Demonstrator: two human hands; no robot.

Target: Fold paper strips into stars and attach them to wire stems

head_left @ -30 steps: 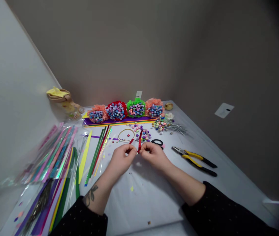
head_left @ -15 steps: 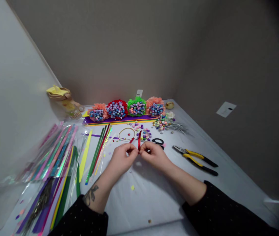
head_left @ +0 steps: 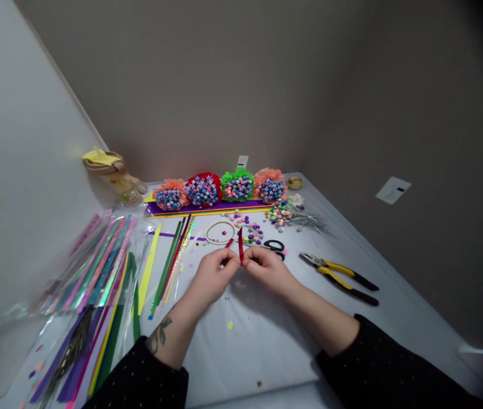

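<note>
A narrow red paper strip (head_left: 241, 243) stands up between my two hands, its lower part pinched at the fingertips. My left hand (head_left: 217, 272) is closed on it, with another short red end showing above the knuckles. Facing it, my right hand (head_left: 265, 269) pinches the strip from the other side, fingertips nearly touching those of the left. The fold at the fingertips is too small to make out. Just beyond my hands lie a gold-coloured hoop (head_left: 206, 234) with a small red folded star (head_left: 224, 233) inside it, and black-handled scissors (head_left: 274, 245), partly hidden by my right hand.
Yellow-and-black pliers (head_left: 343, 275) lie at right. Several bunches of paper stars (head_left: 202, 190) in crepe wraps line the back. Loose stars (head_left: 280, 213) and silvery wire stems (head_left: 309, 220) sit before them. Paper strips (head_left: 167, 267) and plastic packets (head_left: 96, 255) cover the left side.
My hands stay together at nearly the same spot. The upright part of the red strip has turned slightly and leans a little to the left.
</note>
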